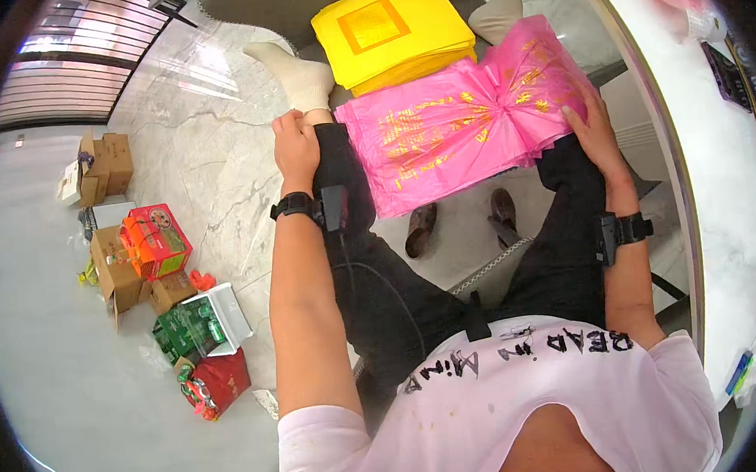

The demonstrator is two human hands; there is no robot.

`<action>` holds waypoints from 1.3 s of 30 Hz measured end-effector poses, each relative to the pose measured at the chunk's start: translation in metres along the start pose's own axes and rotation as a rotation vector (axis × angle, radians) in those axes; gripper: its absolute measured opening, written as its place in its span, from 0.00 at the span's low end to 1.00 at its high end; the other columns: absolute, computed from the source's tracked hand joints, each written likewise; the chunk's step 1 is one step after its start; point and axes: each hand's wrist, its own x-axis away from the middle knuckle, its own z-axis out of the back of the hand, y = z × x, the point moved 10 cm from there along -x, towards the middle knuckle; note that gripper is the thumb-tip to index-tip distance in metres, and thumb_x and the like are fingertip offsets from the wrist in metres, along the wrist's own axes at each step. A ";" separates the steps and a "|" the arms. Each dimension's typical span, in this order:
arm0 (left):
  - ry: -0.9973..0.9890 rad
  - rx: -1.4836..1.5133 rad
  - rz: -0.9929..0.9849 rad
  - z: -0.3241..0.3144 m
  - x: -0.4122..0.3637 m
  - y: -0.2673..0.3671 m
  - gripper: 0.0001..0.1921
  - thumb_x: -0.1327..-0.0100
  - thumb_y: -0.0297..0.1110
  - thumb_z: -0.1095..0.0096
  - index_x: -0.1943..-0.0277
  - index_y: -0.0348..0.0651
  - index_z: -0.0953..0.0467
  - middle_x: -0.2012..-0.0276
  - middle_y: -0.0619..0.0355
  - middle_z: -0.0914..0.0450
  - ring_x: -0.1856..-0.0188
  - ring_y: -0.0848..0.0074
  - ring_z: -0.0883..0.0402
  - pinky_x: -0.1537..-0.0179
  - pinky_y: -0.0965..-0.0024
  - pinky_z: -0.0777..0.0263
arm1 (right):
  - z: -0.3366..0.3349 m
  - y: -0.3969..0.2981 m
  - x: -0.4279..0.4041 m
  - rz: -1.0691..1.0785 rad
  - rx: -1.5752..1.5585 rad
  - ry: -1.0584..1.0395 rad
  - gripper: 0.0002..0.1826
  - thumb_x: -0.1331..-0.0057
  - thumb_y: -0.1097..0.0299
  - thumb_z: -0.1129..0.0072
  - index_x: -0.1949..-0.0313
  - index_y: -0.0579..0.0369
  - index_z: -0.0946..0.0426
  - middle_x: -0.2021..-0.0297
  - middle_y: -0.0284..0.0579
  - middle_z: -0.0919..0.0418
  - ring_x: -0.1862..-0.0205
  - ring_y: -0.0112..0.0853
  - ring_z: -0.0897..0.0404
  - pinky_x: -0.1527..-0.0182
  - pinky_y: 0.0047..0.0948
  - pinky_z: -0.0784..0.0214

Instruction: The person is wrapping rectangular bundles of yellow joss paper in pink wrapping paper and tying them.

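A bundle of thin pink sheets with gold print [437, 136], pinched in the middle, lies across my lower legs. My right hand [590, 126] holds its right edge, thumb on top and the other fingers partly hidden. Just beyond it sits a thick stack of yellow joss paper [396, 31], its top sheet bearing a gold foil square, between my socked feet. My left hand [296, 146] rests by my left ankle, fingers curled against the black trouser cuff [332, 140] below a cream sock [294, 77]. Whether it grips the cloth is unclear.
To the left on the marble floor are cardboard boxes [110, 166], a red-orange carton [161, 241], a green box with cans [190, 325] and a red bag [227, 381]. A white tabletop [709, 180] with a phone [725, 77] runs along the right. Brown shoes [420, 230] stand below my legs.
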 end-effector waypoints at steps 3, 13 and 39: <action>0.046 -0.013 -0.061 0.001 -0.005 0.003 0.15 0.40 0.34 0.50 0.50 0.42 0.29 0.50 0.46 0.30 0.48 0.51 0.28 0.48 0.56 0.32 | 0.000 0.005 0.002 -0.021 0.025 0.002 0.33 0.37 0.60 0.41 0.35 0.55 0.40 0.38 0.58 0.37 0.34 0.49 0.40 0.32 0.43 0.50; 0.049 -0.241 -0.319 -0.001 -0.015 0.032 0.15 0.45 0.36 0.45 0.56 0.39 0.24 0.60 0.48 0.26 0.54 0.54 0.29 0.53 0.54 0.33 | -0.002 0.001 0.002 -0.061 0.001 -0.035 0.32 0.37 0.61 0.41 0.35 0.53 0.39 0.37 0.57 0.38 0.33 0.48 0.42 0.32 0.42 0.51; -0.266 -0.280 -0.634 -0.013 -0.013 0.066 0.06 0.41 0.31 0.42 0.70 0.38 0.26 0.71 0.50 0.21 0.62 0.57 0.24 0.60 0.56 0.31 | -0.001 0.002 0.002 -0.070 0.003 -0.038 0.31 0.37 0.60 0.40 0.38 0.58 0.36 0.38 0.56 0.36 0.35 0.48 0.39 0.32 0.41 0.48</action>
